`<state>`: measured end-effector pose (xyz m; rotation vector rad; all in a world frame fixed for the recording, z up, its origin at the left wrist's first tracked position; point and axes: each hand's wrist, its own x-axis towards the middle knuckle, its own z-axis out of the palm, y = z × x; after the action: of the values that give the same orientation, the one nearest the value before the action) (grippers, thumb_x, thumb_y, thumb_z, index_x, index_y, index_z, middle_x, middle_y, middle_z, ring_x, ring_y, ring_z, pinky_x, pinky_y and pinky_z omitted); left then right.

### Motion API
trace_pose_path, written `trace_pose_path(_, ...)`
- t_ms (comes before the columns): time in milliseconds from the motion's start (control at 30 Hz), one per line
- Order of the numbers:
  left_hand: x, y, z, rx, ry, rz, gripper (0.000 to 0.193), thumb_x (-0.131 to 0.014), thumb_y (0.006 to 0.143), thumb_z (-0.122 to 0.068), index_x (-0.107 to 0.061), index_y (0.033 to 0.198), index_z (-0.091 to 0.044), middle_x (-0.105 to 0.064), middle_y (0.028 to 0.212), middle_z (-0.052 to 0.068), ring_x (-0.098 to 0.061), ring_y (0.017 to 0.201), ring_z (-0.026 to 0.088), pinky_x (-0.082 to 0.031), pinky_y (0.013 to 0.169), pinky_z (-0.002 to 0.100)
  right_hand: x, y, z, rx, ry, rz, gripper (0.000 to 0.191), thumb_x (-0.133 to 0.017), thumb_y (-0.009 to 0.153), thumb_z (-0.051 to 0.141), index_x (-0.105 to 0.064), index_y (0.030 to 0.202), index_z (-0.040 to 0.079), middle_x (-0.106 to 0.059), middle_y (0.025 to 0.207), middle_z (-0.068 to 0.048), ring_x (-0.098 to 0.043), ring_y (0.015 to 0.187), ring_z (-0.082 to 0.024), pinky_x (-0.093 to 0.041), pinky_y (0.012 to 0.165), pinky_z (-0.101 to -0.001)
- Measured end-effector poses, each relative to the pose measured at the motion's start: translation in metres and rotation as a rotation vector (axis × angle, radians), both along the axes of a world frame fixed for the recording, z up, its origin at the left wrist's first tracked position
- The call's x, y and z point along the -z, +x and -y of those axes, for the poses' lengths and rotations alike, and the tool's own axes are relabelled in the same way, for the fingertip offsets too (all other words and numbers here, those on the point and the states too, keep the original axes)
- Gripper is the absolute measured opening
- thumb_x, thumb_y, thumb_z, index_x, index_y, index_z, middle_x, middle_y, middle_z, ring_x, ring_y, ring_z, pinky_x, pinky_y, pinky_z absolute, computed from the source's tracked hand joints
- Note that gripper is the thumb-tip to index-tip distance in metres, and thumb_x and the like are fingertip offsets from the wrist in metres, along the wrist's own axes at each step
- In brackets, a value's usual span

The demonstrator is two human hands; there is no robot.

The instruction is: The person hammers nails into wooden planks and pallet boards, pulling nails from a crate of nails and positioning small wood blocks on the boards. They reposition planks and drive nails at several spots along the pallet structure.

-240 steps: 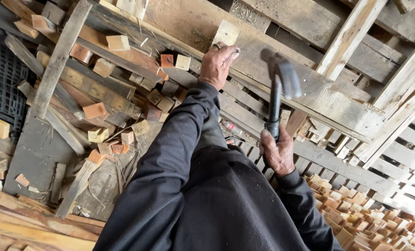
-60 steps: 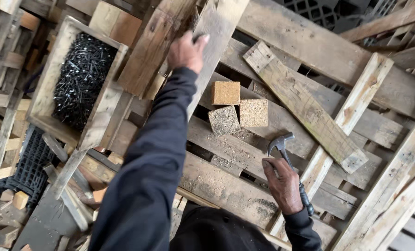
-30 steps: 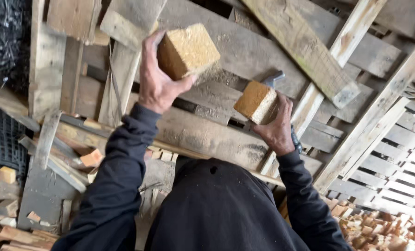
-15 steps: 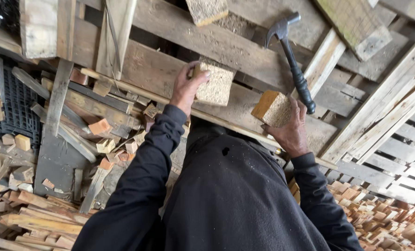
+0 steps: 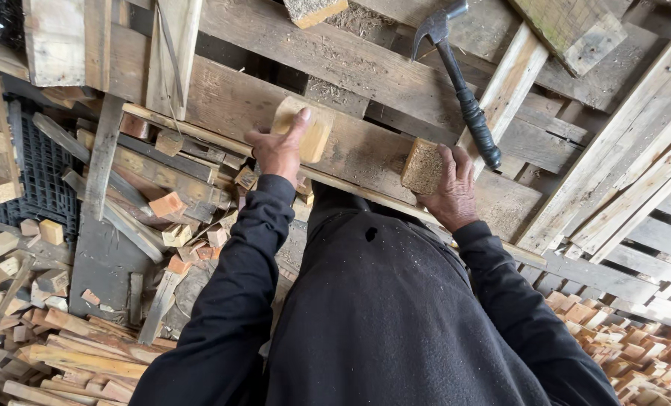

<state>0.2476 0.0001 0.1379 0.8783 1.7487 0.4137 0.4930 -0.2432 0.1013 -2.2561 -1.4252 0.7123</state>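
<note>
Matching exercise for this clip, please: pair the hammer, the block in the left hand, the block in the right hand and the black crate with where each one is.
Things:
1. hammer
2. left-hand block
3. right-hand block
4. black crate

Places:
A. far left, behind scrap wood
B. gripped near the plank's front edge
C. lying loose on the planks, head away from the person
D. pinched by thumb on the plank

Pairs: 1-C, 2-D, 3-B, 4-A

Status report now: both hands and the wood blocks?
Left hand holds one block. Right hand holds the other block. Hammer lies free nearby.
</note>
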Motion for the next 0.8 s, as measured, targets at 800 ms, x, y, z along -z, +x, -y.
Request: trace_pose_path(800,0.044,-0.020,0.060,0.192,0.193,0.575,0.077,-0.087,0.075,-0.036,-0.050,0.131,0.001,-0.062,0.121,0.016,-0.065,0.111,0.026,-0.059,0.097,0.039,-0.004,-0.003,0.000,-0.008,0.026,0.008,0.126,-0.098,0.046,0.017,-0.031,0.153,0.014,-0.034,0.141,-0.024,-0.036,0.134,-0.045,-0.038,0.115,-0.0574)
